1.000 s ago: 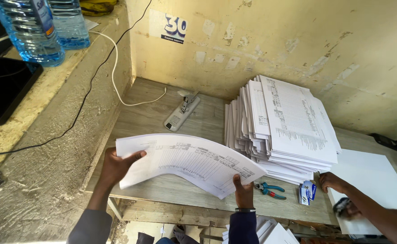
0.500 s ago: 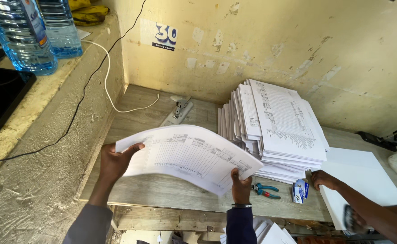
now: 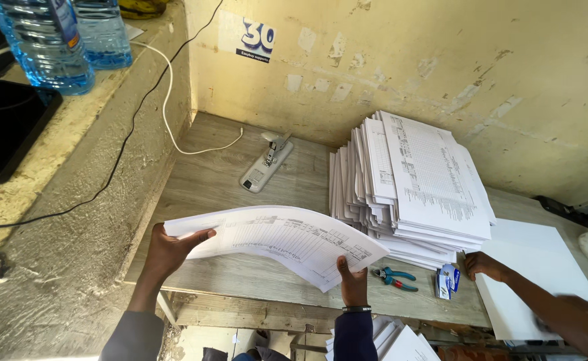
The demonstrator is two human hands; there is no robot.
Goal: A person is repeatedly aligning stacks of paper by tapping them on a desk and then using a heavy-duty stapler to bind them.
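Observation:
My left hand [image 3: 169,248] grips the left edge of a thin sheaf of printed white sheets [image 3: 280,237], and my right hand [image 3: 353,281] pinches its near right edge. The sheaf bows upward, held just above the grey wooden table [image 3: 220,180]. Right of it stands a tall fanned stack of printed sheets [image 3: 414,184]. Another person's hand [image 3: 486,265] rests on the table at the foot of that stack.
A grey stapler [image 3: 266,163] lies at the back of the table beside a white cable [image 3: 173,120]. Teal pliers [image 3: 394,277] and a small blue-white box [image 3: 447,281] lie near the front edge. Blank white sheets [image 3: 538,267] sit right. Water bottles [image 3: 46,43] stand on the left ledge.
The sheaf stays in both my hands and has shifted little. The other person's hand has stayed by the foot of the tall stack.

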